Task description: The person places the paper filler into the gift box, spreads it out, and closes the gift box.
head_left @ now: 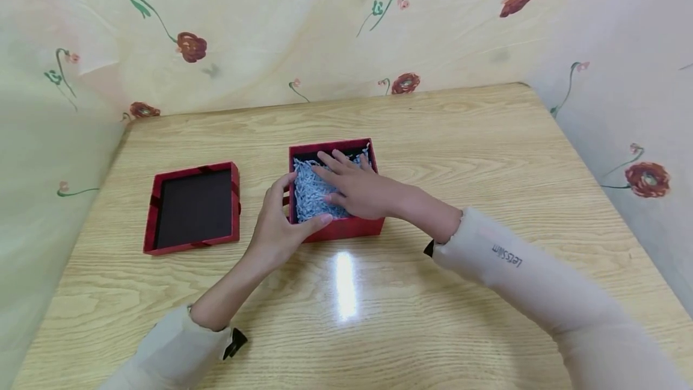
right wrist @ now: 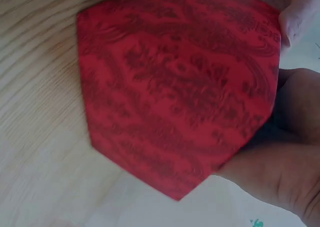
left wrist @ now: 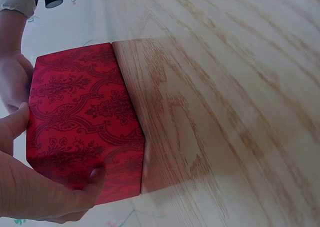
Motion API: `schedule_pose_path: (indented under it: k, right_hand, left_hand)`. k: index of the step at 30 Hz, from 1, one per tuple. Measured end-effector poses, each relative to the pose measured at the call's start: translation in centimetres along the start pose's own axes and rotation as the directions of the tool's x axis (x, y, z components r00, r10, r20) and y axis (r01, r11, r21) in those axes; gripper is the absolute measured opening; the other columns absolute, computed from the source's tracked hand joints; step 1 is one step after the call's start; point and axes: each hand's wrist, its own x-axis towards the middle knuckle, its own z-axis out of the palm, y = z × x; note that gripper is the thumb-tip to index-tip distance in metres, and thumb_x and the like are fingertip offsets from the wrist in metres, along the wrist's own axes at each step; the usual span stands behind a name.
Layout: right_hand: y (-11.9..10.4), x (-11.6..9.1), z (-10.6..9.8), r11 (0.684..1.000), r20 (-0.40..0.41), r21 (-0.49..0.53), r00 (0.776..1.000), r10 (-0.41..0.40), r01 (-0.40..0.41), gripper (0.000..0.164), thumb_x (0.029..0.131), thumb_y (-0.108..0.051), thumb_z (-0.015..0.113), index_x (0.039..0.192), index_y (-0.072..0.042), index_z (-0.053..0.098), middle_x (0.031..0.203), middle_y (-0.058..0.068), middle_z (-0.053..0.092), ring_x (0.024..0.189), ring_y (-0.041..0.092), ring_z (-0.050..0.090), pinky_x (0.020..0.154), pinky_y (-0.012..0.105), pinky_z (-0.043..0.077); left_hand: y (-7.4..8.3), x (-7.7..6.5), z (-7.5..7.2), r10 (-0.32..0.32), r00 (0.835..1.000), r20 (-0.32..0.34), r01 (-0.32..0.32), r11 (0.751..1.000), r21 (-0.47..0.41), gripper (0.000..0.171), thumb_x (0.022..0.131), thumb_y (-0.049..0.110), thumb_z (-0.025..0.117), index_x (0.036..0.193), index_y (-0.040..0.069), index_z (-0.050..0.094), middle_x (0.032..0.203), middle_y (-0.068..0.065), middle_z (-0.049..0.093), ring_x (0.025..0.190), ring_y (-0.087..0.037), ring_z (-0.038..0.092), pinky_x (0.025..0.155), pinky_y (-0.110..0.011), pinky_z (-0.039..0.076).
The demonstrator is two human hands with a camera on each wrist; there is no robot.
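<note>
A red patterned box [head_left: 346, 230] stands on the table with its open top up, showing a dark lining. Blue shredded paper [head_left: 311, 194] fills it. My left hand [head_left: 276, 221] grips the box's left side, thumb over the front rim and fingers along the left wall; the left wrist view shows this hand [left wrist: 45, 187] against the red outer wall. Fingers spread, my right hand [head_left: 360, 188] rests on the shredded paper inside the box. In the right wrist view, the box's wall [right wrist: 185, 82] hides most of that hand [right wrist: 285, 172].
To the left of the box lies its red lid [head_left: 195, 206], dark inside facing up. The wood-grain table [head_left: 460, 155] meets a flower-printed cloth [head_left: 260, 29] at the back and both sides.
</note>
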Motion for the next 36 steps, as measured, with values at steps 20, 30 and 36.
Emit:
schedule_pose_path:
  k: [20, 30, 36]
  right_hand:
    - [-0.3, 2.4, -0.1, 0.999, 0.062, 0.028, 0.997, 0.033, -0.035, 0.061, 0.104, -0.035, 0.040, 0.155, -0.016, 0.014, 0.161, 0.008, 0.000, 0.146, 0.032, -0.004, 0.111, 0.064, 0.003]
    - [-1.4, 0.3, -2.4, 1.000, -0.077, 0.003, 0.997, -0.012, 0.012, 0.064, 0.103, -0.035, 0.043, 0.155, -0.017, 0.011, 0.161, 0.006, -0.003, 0.147, 0.027, -0.007, 0.114, 0.059, -0.001]
    - [-1.6, -0.4, -2.3, 1.000, -0.102, -0.001, 0.995, -0.001, 0.001, 0.066, 0.102, -0.036, 0.045, 0.155, -0.019, 0.011, 0.161, 0.003, -0.004, 0.147, 0.024, -0.008, 0.114, 0.058, -0.004]
  left_hand:
    - [0.1, 0.5, -0.3, -0.009, 1.000, 0.008, 0.009, 1.000, -0.003, 0.089, 0.083, 0.036, 0.076, 0.151, 0.019, 0.022, 0.152, -0.007, 0.026, 0.131, -0.029, 0.036, 0.102, -0.049, 0.041]
    - [-0.2, 0.1, 0.2, 0.009, 1.000, -0.013, -0.009, 1.000, 0.012, 0.088, 0.083, 0.037, 0.076, 0.151, 0.019, 0.023, 0.150, -0.006, 0.028, 0.131, -0.025, 0.036, 0.104, -0.047, 0.041]
    - [-0.7, -0.2, 0.6, 0.030, 0.999, -0.021, -0.029, 0.999, 0.028, 0.088, 0.083, 0.037, 0.076, 0.151, 0.018, 0.023, 0.150, -0.007, 0.029, 0.131, -0.026, 0.036, 0.103, -0.047, 0.041]
